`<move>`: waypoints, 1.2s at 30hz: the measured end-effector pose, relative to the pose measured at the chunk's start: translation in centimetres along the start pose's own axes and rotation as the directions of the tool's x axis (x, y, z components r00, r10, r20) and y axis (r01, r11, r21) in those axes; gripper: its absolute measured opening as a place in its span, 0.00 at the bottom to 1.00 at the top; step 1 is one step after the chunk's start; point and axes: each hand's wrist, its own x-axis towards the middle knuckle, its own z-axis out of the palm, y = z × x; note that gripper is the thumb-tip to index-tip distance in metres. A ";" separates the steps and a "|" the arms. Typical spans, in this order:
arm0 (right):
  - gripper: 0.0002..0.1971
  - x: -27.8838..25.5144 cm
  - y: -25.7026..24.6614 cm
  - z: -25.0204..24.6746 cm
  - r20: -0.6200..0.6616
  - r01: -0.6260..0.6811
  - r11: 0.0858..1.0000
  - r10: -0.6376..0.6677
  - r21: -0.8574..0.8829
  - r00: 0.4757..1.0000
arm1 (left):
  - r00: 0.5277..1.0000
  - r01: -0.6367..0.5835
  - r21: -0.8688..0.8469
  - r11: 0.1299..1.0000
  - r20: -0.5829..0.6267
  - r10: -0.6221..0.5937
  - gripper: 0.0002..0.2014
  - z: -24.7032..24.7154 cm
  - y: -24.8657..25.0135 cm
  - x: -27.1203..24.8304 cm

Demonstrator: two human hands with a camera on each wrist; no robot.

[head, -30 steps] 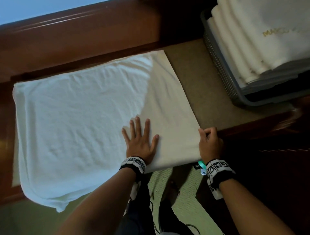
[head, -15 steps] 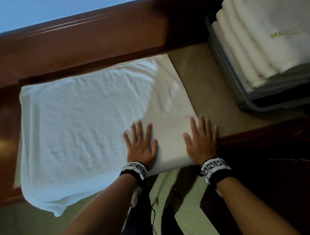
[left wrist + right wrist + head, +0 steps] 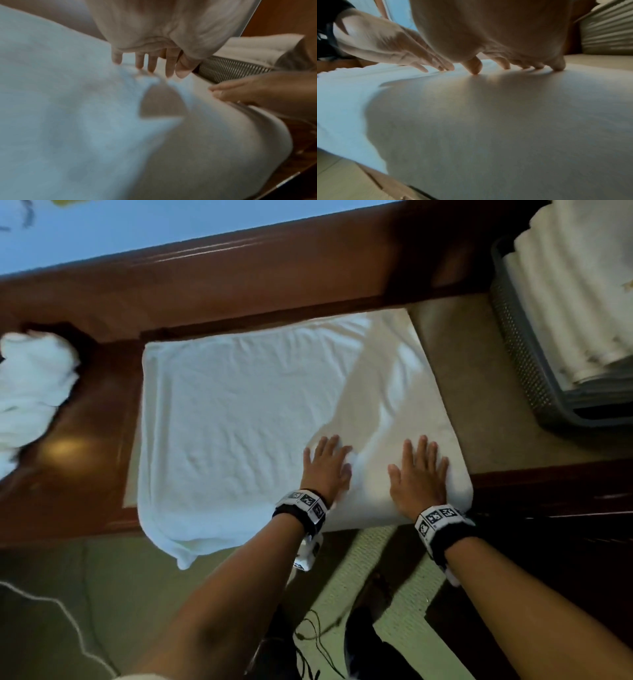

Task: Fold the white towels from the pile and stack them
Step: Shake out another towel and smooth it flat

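A white towel point(image 3: 239, 419) lies spread flat on the wooden table point(image 3: 78, 474), its near left corner hanging over the front edge. My left hand point(image 3: 327, 465) rests flat on its near right part, fingers straight. Beside it my right hand point(image 3: 419, 470) presses flat near the towel's right edge. In the left wrist view the left hand's fingers point(image 3: 150, 63) touch the towel point(image 3: 68, 121). The right wrist view shows my right hand's fingertips point(image 3: 505, 65) on the towel point(image 3: 488, 121). A crumpled pile of white towels point(image 3: 30, 392) lies at the far left.
A grey perforated basket point(image 3: 520, 344) at the right holds a stack of folded white towels point(image 3: 582, 289). A raised wooden rail point(image 3: 239, 278) runs along the table's back. Below the front edge are a green mat point(image 3: 394, 594) and black cables point(image 3: 315, 635).
My right hand let go of the towel's near right corner and laid itself flat on the towel. The left hand stayed flat. The view shifted, bringing the pile at the left into sight.
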 end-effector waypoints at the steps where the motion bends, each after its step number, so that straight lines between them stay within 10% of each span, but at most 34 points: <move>1: 0.33 -0.8 -1.3 -0.1 0.023 0.037 0.999 -0.037 0.006 0.999 | 0.997 0.006 -0.067 0.998 -0.070 -0.010 0.20 -0.8 -1.1 -1.5; 6: 0.28 -5.1 -11.1 1.9 0.083 0.235 0.969 -0.241 0.075 0.967 | 0.922 0.104 -0.276 0.955 -0.334 -0.197 0.13 -3.1 -10.5 -11.1; 10: 0.22 -8.6 -20.3 4.0 0.047 0.386 0.894 -0.406 0.230 0.913 | 0.756 0.271 -0.411 0.870 -0.469 -0.457 0.11 -4.0 -19.7 -18.0; 15: 0.08 -11.9 -30.3 7.3 0.093 0.427 0.826 -0.490 0.369 0.867 | 0.591 0.478 -0.673 0.565 -0.229 -0.774 0.10 -3.7 -29.7 -21.5; 19: 0.12 -13.2 -36.3 9.1 0.229 0.337 0.841 -0.460 0.424 0.858 | 0.594 0.478 -0.842 0.250 0.100 -0.798 0.09 -2.4 -33.6 -20.9; 23: 0.16 -13.7 -39.9 11.2 0.385 0.236 0.907 -0.369 0.349 0.846 | 0.615 0.417 -0.902 0.116 0.186 -0.766 0.13 -1.8 -34.3 -20.5; 36: 0.07 -15.9 -40.3 13.0 0.408 0.130 0.918 -0.290 0.375 0.866 | 0.824 0.352 -0.915 0.198 0.203 -0.528 0.07 -2.2 -35.4 -22.8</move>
